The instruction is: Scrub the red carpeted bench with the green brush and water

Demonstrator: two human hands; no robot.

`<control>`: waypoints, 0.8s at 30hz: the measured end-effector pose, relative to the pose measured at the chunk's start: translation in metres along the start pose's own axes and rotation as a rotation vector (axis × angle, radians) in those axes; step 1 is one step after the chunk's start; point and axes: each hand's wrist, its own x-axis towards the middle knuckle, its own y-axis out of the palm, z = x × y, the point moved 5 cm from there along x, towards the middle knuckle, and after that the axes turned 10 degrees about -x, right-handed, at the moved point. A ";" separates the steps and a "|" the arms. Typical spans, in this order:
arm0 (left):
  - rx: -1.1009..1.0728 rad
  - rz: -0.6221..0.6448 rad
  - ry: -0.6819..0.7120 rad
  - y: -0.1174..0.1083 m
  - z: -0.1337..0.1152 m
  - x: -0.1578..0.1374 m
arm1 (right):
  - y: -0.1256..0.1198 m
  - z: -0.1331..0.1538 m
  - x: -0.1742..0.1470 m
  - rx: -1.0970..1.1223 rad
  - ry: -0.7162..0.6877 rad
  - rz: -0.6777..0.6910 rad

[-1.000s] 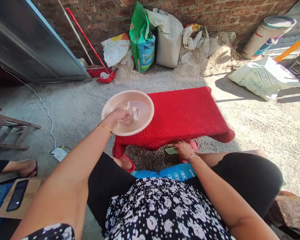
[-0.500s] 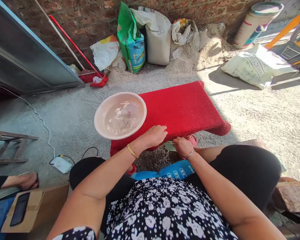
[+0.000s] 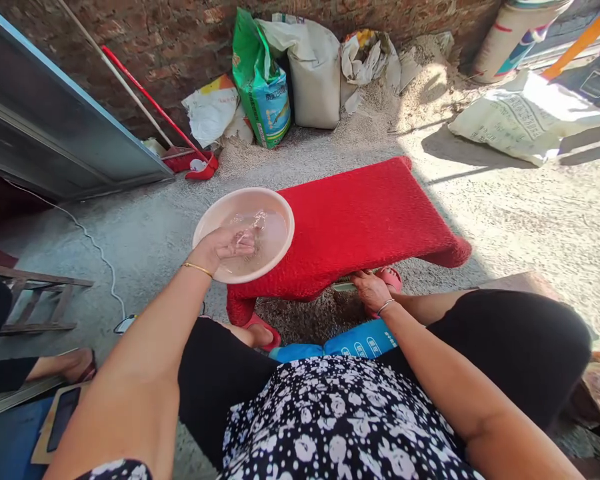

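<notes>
My left hand (image 3: 230,245) dips into a pale pink basin (image 3: 293,227) of clear water, fingers loosely cupped and seemingly holding nothing. The basin stands on the left end of a red cloth (image 3: 360,213) draped over a low bench or table. At the cloth's front edge, my right hand (image 3: 373,292) is closed, low between my knees. A pale green flat thing (image 3: 343,287) sticks out at its fingers, mostly hidden by cloth and hand. Beneath lies a dark, wet-looking patch (image 3: 310,317), and a blue printed plastic bag (image 3: 360,340) rests near my lap.
Against the brick wall stand a green sack (image 3: 263,87), a white sack (image 3: 314,80) and spilled grains. A red dustpan (image 3: 203,167) lies by the metal door. Another white sack (image 3: 523,123) is at right. Another person's foot (image 3: 77,365) shows at left near a wooden stool (image 3: 40,300).
My left hand has moved left from the front edge of the cloth into the basin's water. My right hand stays low at the cloth's edge. The view has shifted slightly.
</notes>
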 end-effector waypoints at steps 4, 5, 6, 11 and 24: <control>-0.159 0.321 -0.057 0.062 -0.031 -0.036 | -0.001 -0.006 -0.005 0.016 0.018 0.001; -0.165 0.423 -0.049 0.084 -0.037 -0.047 | -0.003 -0.007 -0.007 0.013 0.032 0.000; -0.150 0.497 -0.030 0.107 -0.041 -0.058 | -0.005 -0.008 -0.009 0.009 0.044 -0.002; 0.341 0.427 0.356 0.197 -0.048 -0.076 | -0.017 -0.009 -0.015 -0.014 0.077 -0.036; 0.013 -0.277 0.320 -0.009 -0.003 -0.013 | 0.025 -0.020 -0.004 -0.005 0.120 0.226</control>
